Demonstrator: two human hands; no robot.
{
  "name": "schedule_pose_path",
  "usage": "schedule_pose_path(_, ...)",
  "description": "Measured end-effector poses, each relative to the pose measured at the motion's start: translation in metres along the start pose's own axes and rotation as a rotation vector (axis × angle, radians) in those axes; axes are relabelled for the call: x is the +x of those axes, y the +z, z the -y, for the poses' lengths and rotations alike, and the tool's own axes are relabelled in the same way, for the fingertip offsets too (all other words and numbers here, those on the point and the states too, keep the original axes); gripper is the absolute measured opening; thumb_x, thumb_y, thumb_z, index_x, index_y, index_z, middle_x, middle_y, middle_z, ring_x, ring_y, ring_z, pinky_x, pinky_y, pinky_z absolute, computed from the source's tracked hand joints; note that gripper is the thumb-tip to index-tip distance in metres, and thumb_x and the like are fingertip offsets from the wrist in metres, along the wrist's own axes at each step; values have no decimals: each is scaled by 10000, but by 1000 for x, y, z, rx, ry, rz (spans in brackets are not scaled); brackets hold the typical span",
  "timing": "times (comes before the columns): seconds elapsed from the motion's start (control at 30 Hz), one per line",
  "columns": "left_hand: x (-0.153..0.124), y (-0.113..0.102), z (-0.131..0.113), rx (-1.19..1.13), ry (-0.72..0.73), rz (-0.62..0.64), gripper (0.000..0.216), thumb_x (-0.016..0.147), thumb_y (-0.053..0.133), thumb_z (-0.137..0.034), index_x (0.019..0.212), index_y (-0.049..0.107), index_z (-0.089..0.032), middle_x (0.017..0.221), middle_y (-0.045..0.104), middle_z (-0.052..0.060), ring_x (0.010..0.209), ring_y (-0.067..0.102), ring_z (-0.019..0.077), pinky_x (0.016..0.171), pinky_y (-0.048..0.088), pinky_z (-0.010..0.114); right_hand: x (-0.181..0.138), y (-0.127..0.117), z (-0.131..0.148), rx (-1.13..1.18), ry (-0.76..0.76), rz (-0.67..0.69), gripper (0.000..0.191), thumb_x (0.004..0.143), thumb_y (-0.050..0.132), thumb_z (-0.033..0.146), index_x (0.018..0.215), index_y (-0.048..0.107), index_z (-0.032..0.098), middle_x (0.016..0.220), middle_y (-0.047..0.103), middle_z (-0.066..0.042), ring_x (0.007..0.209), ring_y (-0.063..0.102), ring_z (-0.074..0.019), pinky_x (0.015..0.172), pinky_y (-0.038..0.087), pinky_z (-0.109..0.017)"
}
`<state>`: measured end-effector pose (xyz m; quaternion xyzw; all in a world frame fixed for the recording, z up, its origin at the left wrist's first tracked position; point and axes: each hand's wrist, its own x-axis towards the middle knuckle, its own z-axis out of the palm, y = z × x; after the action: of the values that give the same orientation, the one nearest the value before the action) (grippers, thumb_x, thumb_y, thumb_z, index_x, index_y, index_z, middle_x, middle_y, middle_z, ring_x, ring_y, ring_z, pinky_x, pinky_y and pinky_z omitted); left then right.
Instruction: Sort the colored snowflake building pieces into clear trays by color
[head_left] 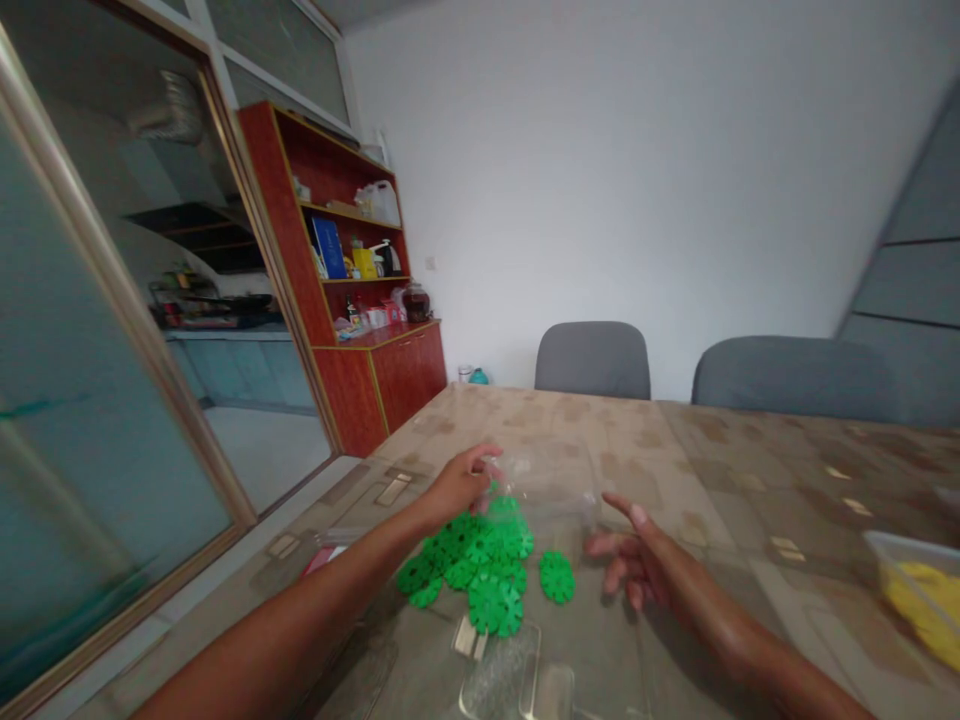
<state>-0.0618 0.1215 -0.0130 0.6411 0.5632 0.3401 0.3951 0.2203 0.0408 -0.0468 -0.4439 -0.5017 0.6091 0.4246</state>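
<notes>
A clear plastic box (546, 488), partly see-through and hard to outline, is above the table behind a heap of green notched discs (480, 560). My left hand (466, 482) has its fingers curled round the left end of this box. My right hand (634, 555) is just beyond the box's right end, fingers spread, with nothing in it. One green disc (557, 577) lies apart from the heap, between the heap and my right hand.
At the right edge stands a clear tub (900, 548) with yellow pieces (926, 605). Past my left forearm, a clear container with something red (322, 558) is partly hidden. Two grey chairs (592, 360) stand behind the patterned table (600, 420); a red-brown cabinet (409, 370) is at back left.
</notes>
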Motion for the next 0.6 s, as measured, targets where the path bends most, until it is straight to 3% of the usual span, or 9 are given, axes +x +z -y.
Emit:
schedule_pose_path(0.07, 28, -21, 6, 41, -43, -101, 342, 942, 555, -207, 1278, 510, -163, 1046, 650, 57, 635, 618, 114, 568, 532, 258, -2, -5, -5, -138, -52, 22, 713, 853, 501, 689, 1363, 459, 192, 931, 695, -81, 684, 619, -197, 554, 438, -281)
schedule_pose_path(0.13, 54, -44, 14, 82, -97, -198, 312, 957, 579, -303, 1230, 554, -155, 1124, 621, 81, 873, 645, 187, 734, 568, 357, -5, -3, -9, -332, -143, 127, 520, 839, 581, 587, 1157, 630, 178, 858, 680, -61, 709, 603, -200, 602, 448, -288)
schedule_pose_path(0.2, 73, -64, 23, 114, -149, -257, 320, 953, 587, -319, 1227, 564, -156, 1190, 601, 93, 982, 630, 222, 818, 554, 415, -8, 5, -11, -486, -247, 232, 330, 842, 593, 442, 1005, 694, 173, 873, 673, -61, 766, 600, -206, 670, 459, -297)
schedule_pose_path(0.27, 84, -76, 34, 137, -181, -282, 325, 950, 590, -319, 1231, 565, -158, 1215, 593, 97, 1013, 623, 233, 844, 546, 433, -6, 17, -11, -584, -329, 256, 230, 818, 577, 280, 976, 706, 172, 915, 670, -58, 797, 595, -196, 704, 458, -287)
schedule_pose_path(0.43, 94, -81, 53, 175, -133, -284, 324, 951, 588, -321, 1229, 566, -157, 1212, 596, 97, 1009, 625, 231, 841, 547, 430, 16, 42, -10, -631, -439, 241, 352, 683, 529, 68, 970, 703, 174, 861, 658, -20, 781, 595, -175, 696, 460, -261)
schedule_pose_path(0.6, 96, -84, 50, 275, -27, -330, 328, 952, 587, -322, 1235, 564, -158, 1222, 591, 98, 1018, 622, 235, 846, 545, 434, 31, 44, -14, -565, -435, 229, 297, 753, 522, 139, 991, 697, 171, 916, 698, -40, 819, 637, -190, 728, 492, -284)
